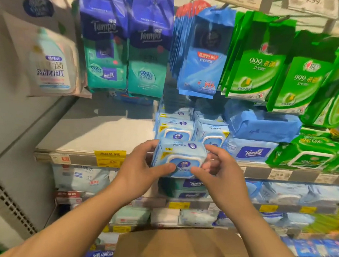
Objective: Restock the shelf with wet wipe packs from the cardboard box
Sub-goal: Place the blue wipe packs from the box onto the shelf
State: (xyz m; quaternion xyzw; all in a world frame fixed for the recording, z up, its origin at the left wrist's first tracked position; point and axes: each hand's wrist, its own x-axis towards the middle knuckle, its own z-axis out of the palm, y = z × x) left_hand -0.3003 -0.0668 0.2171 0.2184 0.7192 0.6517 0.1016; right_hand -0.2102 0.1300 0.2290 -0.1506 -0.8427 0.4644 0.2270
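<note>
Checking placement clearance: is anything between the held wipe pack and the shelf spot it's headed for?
Nothing visible. Both hands, left hand and right hand, hold the wipe pack at the shelf edge, directly before matching packs; bare shelf lies left.

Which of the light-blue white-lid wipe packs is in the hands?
The front one, at the shelf edge, gripped by left hand and right hand. The two matching packs behind sit untouched on the shelf.

Both arms outstretched; left hand (142,163), right hand (220,171) curled, gripping
</note>
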